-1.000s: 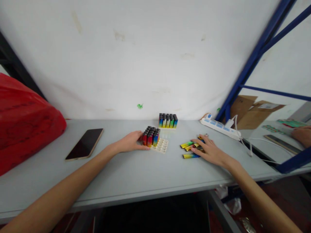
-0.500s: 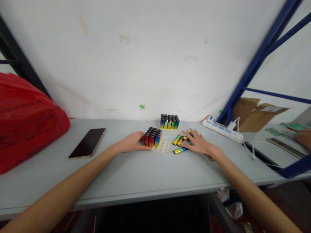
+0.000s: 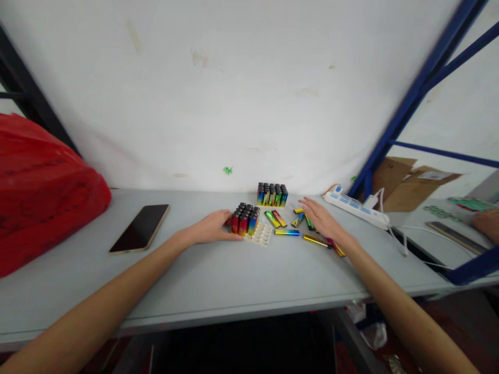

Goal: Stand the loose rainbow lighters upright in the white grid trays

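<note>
My left hand (image 3: 212, 227) rests at the left side of a white holed tray (image 3: 263, 236), thumb in front and fingers behind, gripping it beside the standing lighters (image 3: 245, 219). Those lighters have black tops and shiny red, blue and yellow bodies; the tray's right part shows bare holes. My right hand (image 3: 320, 218) is open, fingers stretched, above loose lighters at the right. A yellow-blue lighter (image 3: 287, 232) lies nearest the tray, and a gold lighter (image 3: 316, 240) lies in front of the right hand. My palm and wrist partly hide other lighters.
A second full block of lighters (image 3: 272, 195) stands near the wall. At the left lie a phone (image 3: 140, 228) and a red plastic bag (image 3: 47, 192). A white power strip (image 3: 356, 208) with cables is on the right, beyond it cardboard boxes (image 3: 413, 182) and another person's hand (image 3: 487, 223).
My right hand has moved slightly right, off the nearer loose lighters, which now lie more spread out and in view. My left hand stays at the tray.
</note>
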`<control>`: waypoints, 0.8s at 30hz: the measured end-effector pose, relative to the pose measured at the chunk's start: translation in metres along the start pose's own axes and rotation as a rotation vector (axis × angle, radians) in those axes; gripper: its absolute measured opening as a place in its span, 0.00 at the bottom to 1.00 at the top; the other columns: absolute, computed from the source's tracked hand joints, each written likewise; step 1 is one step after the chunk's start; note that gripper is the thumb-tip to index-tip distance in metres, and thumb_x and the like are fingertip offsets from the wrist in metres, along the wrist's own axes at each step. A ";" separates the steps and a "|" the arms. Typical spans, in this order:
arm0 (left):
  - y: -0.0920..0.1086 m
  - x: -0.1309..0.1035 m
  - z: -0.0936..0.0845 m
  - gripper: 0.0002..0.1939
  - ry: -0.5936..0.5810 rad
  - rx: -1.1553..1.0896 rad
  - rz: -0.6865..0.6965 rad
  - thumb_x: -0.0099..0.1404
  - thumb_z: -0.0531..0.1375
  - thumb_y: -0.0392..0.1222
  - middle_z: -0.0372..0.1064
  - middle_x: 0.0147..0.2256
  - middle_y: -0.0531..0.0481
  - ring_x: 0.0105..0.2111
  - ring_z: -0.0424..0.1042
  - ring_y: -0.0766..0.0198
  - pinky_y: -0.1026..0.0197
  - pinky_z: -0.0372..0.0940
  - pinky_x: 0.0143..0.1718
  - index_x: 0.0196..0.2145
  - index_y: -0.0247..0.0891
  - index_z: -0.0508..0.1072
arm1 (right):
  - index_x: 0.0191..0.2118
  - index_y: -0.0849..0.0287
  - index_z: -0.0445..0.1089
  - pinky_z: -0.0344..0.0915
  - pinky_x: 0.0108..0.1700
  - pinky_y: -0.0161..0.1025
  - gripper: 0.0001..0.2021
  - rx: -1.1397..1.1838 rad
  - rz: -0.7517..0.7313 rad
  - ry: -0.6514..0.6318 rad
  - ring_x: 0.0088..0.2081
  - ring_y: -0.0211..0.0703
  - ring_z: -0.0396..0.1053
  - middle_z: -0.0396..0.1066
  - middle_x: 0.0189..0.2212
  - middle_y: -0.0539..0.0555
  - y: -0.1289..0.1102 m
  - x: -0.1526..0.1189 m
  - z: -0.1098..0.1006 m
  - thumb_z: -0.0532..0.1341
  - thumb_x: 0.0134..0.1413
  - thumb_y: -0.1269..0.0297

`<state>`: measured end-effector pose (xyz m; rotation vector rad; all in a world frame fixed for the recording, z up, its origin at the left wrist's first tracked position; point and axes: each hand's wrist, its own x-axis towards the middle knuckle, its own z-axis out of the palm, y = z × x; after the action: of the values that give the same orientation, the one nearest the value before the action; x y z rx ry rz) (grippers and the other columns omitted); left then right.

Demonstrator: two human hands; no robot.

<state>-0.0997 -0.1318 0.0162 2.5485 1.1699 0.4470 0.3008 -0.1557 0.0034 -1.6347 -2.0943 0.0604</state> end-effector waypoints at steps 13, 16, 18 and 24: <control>0.000 0.000 0.000 0.35 -0.015 0.029 -0.008 0.53 0.64 0.75 0.74 0.38 0.44 0.38 0.74 0.50 0.56 0.66 0.39 0.39 0.38 0.73 | 0.42 0.57 0.80 0.72 0.49 0.42 0.09 -0.144 -0.055 -0.308 0.44 0.51 0.79 0.82 0.43 0.59 0.050 0.062 -0.014 0.66 0.58 0.60; 0.000 0.000 -0.001 0.35 -0.013 0.023 -0.016 0.53 0.65 0.75 0.74 0.38 0.45 0.37 0.74 0.50 0.56 0.66 0.39 0.38 0.38 0.73 | 0.38 0.58 0.76 0.72 0.45 0.43 0.10 -0.059 -0.023 -0.219 0.40 0.51 0.79 0.82 0.39 0.59 0.049 0.061 -0.015 0.68 0.55 0.57; 0.000 0.000 -0.001 0.35 -0.012 0.014 -0.007 0.53 0.65 0.74 0.74 0.38 0.45 0.38 0.73 0.50 0.56 0.66 0.40 0.39 0.38 0.73 | 0.40 0.58 0.74 0.72 0.41 0.42 0.14 0.109 -0.013 -0.140 0.36 0.48 0.78 0.81 0.35 0.57 0.045 0.061 -0.018 0.67 0.56 0.53; 0.000 0.000 -0.001 0.35 -0.017 0.010 -0.015 0.53 0.65 0.74 0.74 0.38 0.45 0.37 0.73 0.51 0.56 0.66 0.38 0.39 0.38 0.73 | 0.38 0.56 0.72 0.64 0.28 0.35 0.22 0.720 0.022 0.166 0.24 0.37 0.64 0.68 0.21 0.46 0.002 0.067 -0.034 0.71 0.49 0.42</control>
<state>-0.0998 -0.1320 0.0171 2.5452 1.1874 0.4157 0.3041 -0.1014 0.0560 -1.1692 -1.6471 0.5915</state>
